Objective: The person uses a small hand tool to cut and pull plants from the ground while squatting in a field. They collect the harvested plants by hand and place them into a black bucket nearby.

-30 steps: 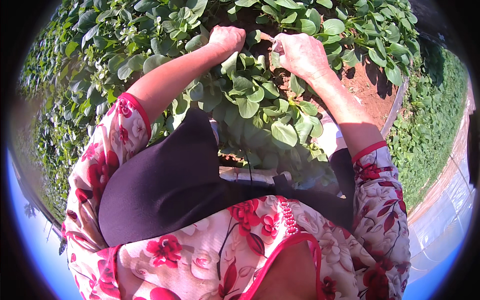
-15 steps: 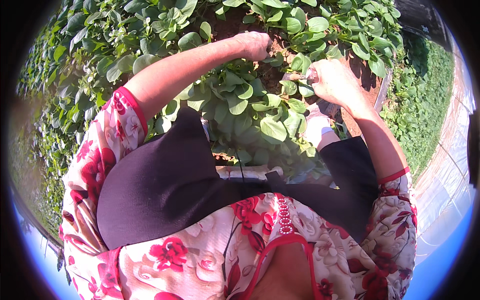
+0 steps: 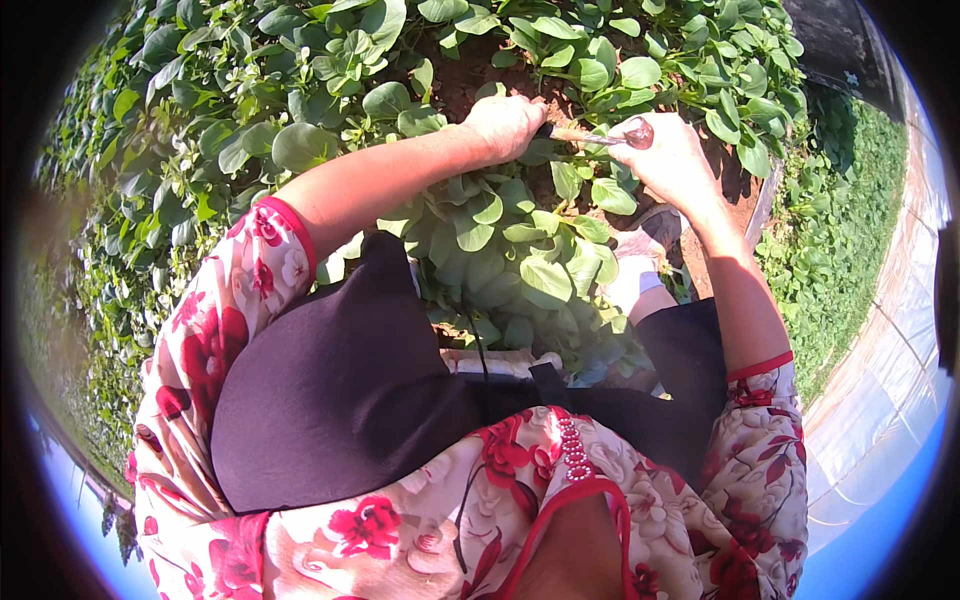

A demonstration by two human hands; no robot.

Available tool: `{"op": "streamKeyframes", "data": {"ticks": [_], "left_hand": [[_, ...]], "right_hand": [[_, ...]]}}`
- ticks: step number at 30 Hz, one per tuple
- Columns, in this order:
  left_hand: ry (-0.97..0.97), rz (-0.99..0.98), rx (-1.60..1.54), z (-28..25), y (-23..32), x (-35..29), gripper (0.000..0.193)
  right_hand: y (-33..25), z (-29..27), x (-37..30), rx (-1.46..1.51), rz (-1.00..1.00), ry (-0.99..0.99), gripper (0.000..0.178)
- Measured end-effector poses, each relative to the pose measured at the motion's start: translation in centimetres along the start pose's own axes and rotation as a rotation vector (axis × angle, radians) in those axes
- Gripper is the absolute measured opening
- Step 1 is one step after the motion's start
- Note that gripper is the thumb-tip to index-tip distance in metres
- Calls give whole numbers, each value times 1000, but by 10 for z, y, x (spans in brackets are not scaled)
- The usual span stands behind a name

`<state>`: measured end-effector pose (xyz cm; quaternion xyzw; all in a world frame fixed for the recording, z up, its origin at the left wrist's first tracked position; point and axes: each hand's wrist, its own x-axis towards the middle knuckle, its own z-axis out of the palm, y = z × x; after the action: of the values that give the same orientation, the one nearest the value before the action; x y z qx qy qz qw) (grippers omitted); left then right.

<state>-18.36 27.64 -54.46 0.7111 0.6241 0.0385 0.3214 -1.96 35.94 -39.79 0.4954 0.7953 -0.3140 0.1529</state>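
Observation:
My right hand (image 3: 672, 158) is closed round a small hand tool with a rounded, reddish-brown handle end (image 3: 638, 133). Its narrow metal shaft (image 3: 597, 138) extends left toward my other hand; the exact kind of tool is unclear. My left hand (image 3: 505, 128) is closed at the tool's far end, knuckles up. Whatever lies inside those fingers is hidden. Below and between both hands grow broad-leaved green plants (image 3: 547, 280), with reddish-brown soil showing in the gaps.
Dense leafy plants (image 3: 300, 147) cover the bed to the left and ahead. My shoe (image 3: 650, 232) stands among leaves on the right. A bed edge (image 3: 765, 198), another green strip (image 3: 845, 230) and pale plastic sheeting (image 3: 880, 400) lie farther right.
The tool has turned so its shaft lies nearly level toward my left hand. My left hand has moved slightly down and left; my right hand has shifted only a little.

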Motion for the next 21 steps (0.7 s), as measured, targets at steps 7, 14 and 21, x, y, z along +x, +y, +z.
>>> {"op": "streamKeyframes", "data": {"ticks": [7,14,21], "left_hand": [[156,-104,-104,-26,-44,4,23],[168,-222,-210,-7,-74,24,26],[160,-199,-299,-2,-65,52,40]], "right_hand": [[-44,-8,1,-35,-38,91,24],[-44,9,0,-128,94,189,20],[-17,57,10,-2,169,369,22]]}}
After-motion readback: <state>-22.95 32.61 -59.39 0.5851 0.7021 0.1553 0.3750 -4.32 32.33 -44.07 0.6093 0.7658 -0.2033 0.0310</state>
